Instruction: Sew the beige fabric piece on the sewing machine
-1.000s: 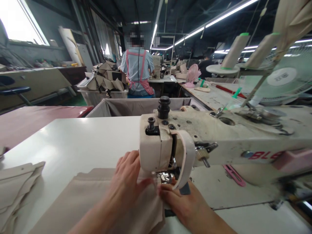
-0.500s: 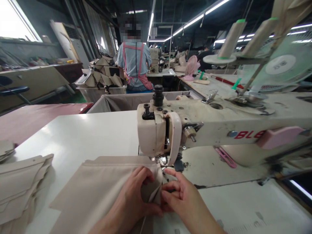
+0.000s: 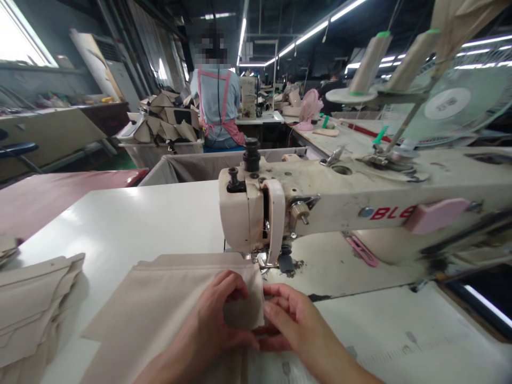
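A beige fabric piece [image 3: 172, 298] lies on the white sewing table [image 3: 132, 224], its far right corner reaching under the presser foot [image 3: 262, 260] of a cream sewing machine [image 3: 320, 205]. My left hand [image 3: 214, 325] pinches a folded edge of the fabric near the right corner. My right hand [image 3: 294, 325] grips the same edge from the right, fingertips touching the fold. Both hands sit just in front of the machine's head.
A stack of beige cut pieces [image 3: 32, 304] lies at the table's left edge. Pink snips [image 3: 360, 250] lie under the machine arm. Thread cones [image 3: 370, 61] and a fan [image 3: 452, 106] stand at the right. A fabric-lined bin [image 3: 200, 165] is behind the table; a person in a pink apron [image 3: 218, 106] works beyond.
My hands have drawn back toward me from under the machine head and now fold the fabric's right edge. The view has shifted slightly lower and left.
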Tool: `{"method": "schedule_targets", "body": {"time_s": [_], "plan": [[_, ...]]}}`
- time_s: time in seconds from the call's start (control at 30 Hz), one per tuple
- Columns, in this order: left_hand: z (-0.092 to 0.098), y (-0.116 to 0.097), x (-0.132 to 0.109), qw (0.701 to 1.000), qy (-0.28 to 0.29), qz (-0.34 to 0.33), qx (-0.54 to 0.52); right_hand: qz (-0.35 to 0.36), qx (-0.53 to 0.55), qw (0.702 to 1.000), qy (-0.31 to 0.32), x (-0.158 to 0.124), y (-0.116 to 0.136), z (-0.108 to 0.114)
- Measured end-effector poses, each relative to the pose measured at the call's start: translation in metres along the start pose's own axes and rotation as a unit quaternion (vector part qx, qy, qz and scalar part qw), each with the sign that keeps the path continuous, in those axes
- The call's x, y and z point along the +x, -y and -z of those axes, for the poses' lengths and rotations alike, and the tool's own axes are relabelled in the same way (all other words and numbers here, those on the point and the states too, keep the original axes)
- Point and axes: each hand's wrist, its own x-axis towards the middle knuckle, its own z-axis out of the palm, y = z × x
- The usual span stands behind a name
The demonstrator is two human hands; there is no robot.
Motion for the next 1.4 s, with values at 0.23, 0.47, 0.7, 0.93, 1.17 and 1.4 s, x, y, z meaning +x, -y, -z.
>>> {"method": "schedule_targets", "body": {"time_s": [0.23,0.47,0.7,0.93,1.17,1.4], "plan": [[0.002,-0.002,-0.005,0.999,0.034,-0.004,-0.028,-0.006,0.01,1.0,-0.024,0.0,-0.004,-0.001],[-0.012,0.004,-0.02,0.995,0.011,-0.099,-0.009,-0.012,0.01,1.0,-0.005,-0.007,-0.004,0.0],[-0.013,-0.009,-0.024,0.992,-0.045,-0.089,0.081,-0.004,-0.031,0.999,-0.024,-0.01,0.0,-0.001],[-0.025,-0.017,-0.028,0.943,-0.121,-0.25,0.185,-0.025,-0.015,1.0,-0.002,-0.013,-0.004,-0.007],[-0.02,-0.012,-0.027,0.904,-0.145,-0.341,0.216,-0.029,0.016,0.999,-0.005,-0.018,-0.007,-0.004],[-0.02,-0.016,-0.027,0.908,-0.121,-0.34,0.213,-0.005,0.019,1.0,0.006,-0.018,-0.009,-0.002]]}}
